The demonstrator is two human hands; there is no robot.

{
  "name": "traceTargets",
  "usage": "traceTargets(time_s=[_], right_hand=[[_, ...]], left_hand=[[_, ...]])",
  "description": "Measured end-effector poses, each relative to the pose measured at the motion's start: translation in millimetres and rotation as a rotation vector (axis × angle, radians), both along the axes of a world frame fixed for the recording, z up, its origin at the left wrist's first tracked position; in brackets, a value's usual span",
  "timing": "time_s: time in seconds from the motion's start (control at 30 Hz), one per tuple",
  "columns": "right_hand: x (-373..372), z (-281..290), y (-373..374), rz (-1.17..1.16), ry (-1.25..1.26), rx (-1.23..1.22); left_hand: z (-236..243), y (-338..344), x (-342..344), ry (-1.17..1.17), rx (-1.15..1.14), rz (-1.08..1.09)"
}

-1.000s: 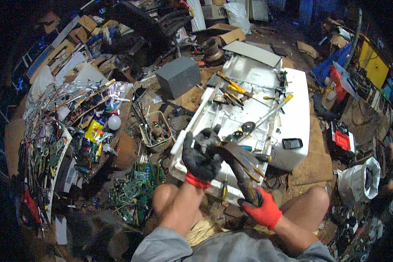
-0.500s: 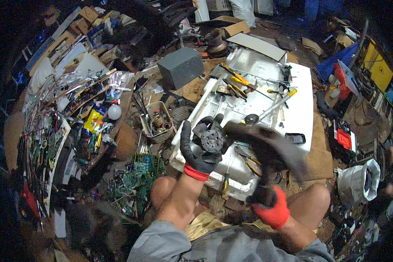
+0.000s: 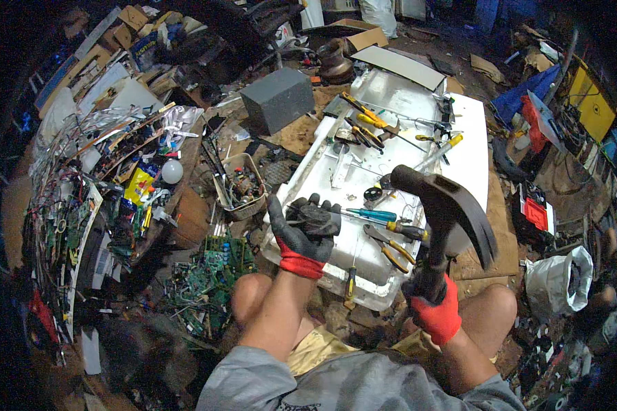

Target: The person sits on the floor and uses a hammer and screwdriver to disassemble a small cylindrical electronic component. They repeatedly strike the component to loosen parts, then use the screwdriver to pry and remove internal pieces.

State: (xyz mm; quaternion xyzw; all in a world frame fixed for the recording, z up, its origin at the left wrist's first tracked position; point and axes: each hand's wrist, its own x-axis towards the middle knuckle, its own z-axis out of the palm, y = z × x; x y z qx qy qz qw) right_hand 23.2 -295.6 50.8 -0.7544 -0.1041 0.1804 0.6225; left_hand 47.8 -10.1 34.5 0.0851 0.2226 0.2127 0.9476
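Observation:
My left hand [image 3: 303, 236], in a black glove with a red cuff, is turned palm up. Its fingers are curled around a dark, round finned part [image 3: 319, 220], which blends in with the glove. The same kind of glove is on my right hand [image 3: 432, 305], closed around the handle of a claw hammer [image 3: 452, 202]. The hammer stands upright, its dark head above the white panel [image 3: 301, 185]. Between the hands lie a teal-handled screwdriver [image 3: 373, 214], pliers [image 3: 389, 248] with yellow-and-black handles, and a yellow-and-black screwdriver [image 3: 350, 284].
More pliers [image 3: 367, 135] and cutters lie farther back on the panel. A grey box [image 3: 277, 101] and a bin of small parts [image 3: 243, 181] stand to its left. Green circuit boards [image 3: 209, 274] and wire scrap [image 3: 68, 198] pile up on the left; a white sack [image 3: 562, 281] stands at right.
The hammer, blurred beside the finned part before, is now raised clear of it. My left hand has tilted, and the part's holed disc face no longer faces up.

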Motion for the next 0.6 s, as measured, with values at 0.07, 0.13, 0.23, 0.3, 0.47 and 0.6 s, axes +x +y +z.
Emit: traceTargets(time_s=[0.07,0.13,0.23,0.3,0.47,0.6], right_hand=[[10,-12,1,-0.057,0.054,-0.047],[17,-29,5,-0.092,0.192,-0.113],[20,-66,15,-0.101,0.019,-0.284],[19,-76,15,-0.068,-0.025,-0.472],[25,-103,25,0.060,-0.339,-0.760],[29,-110,31,0.106,-0.425,-0.826]], left_hand=[[5,-1,5,0.132,-0.015,0.079],[13,-5,4,0.240,-0.008,0.132],[9,9,-1,0.139,0.111,0.097],[4,9,-3,0.088,0.154,0.060],[-1,5,0,0.136,0.199,0.041],[-21,23,-5,0.100,0.283,-0.111]])
